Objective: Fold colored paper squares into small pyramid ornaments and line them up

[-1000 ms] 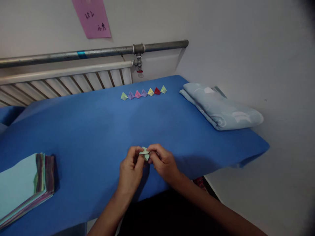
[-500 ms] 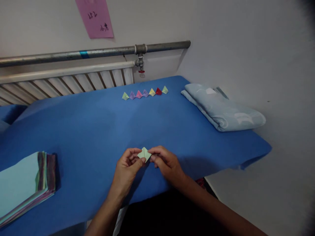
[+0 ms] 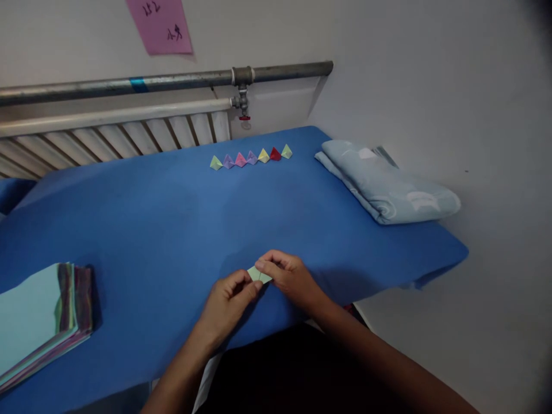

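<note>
A small pale green folded paper is pinched between both hands above the near part of the blue-covered surface. My left hand grips its left side, thumb on top. On the other side, my right hand has thumb and fingers closed on the paper's upper right part. The fingers cover much of its outline. Farther back lies a row of several small folded paper pieces in green, purple, pink, yellow and red.
A stack of coloured paper sheets lies at the left. At the back right is a folded light blue cloth by the wall. A radiator and a metal pipe run behind the surface.
My right thumb and fingers have moved left and up onto the paper, which now looks tilted and more covered. The whole view has shifted slightly.
</note>
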Motion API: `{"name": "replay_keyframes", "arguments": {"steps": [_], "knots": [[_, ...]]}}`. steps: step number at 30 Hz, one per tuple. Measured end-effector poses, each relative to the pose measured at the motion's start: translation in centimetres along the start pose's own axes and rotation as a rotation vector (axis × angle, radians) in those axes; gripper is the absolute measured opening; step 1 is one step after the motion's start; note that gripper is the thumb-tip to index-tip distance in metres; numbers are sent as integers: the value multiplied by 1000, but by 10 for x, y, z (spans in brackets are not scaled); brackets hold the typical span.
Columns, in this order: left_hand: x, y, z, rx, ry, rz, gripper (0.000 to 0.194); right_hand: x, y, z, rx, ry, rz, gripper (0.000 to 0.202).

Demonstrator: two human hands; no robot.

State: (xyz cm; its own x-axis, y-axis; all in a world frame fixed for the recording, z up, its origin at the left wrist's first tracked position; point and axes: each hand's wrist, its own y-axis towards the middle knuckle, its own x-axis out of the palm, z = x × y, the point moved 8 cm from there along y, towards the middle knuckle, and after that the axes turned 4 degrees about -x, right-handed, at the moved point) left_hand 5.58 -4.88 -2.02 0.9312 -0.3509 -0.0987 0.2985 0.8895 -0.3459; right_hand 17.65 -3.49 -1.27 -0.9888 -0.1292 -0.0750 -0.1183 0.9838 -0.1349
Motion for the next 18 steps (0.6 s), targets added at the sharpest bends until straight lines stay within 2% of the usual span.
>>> {"name": "replay_keyframes", "arguments": {"steps": [2,8,13,18], "knots": [[0,-2,2,-6,52,-10,28,2,-1,0,14,32,-24,19],[-2,-4,8,39,79,6,30,2,-3,-3,1,48,-37,22],[-2,-5,5,38,97,7,31,4,-4,2,64,92,-67,24],[1,-6,2,-5,93,-44,30,-1,-4,-6,-49,2,-45,24]]}}
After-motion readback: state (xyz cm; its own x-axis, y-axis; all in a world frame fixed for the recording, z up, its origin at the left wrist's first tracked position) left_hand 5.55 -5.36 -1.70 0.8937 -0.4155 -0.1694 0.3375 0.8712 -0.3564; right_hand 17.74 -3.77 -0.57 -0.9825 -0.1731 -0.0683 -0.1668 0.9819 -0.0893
